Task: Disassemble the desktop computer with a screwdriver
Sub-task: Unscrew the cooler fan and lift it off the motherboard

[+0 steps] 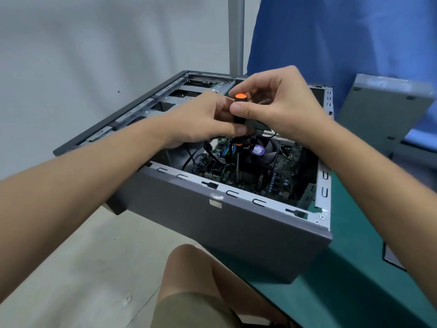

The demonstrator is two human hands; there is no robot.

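- Knee and olive shorts at bottom centre, nearest the lens; the person stands or sits close against the table edge.
- Far left: pale floor, plain wall behind.
- Desktop computer case, grey, lies on its side with the open face up on the green table mat; its left end appears to jut past the table edge.
- Drive bays, bare metal, along the case's far-left side.
- Left hand over the case, fingers curled round the lower part of the screwdriver handle, steadying it.
- Screwdriver, black handle with orange end cap, upright between both hands; the shaft runs down into the case and the tip sits at the heatsink beside the fan. Screw head itself too small to tell.
- Right hand pinches the upper handle with thumb and fingertips, just below the cap.
- CPU cooler fan, black with a purple hub sticker, just right of the shaft; black cables cross over it.
- Motherboard, green, on the case floor around the cooler.
- Removed side panel, grey, leans at right, apart from the case; blue cloth behind it.
- Step, as judged: cover already off, now loosening a CPU cooler mounting screw.
- Next move calls for downward pressure, the shaft kept vertical, fingertip twists counter-clockwise, then the cooler's other screws; slipping off could gouge the board.
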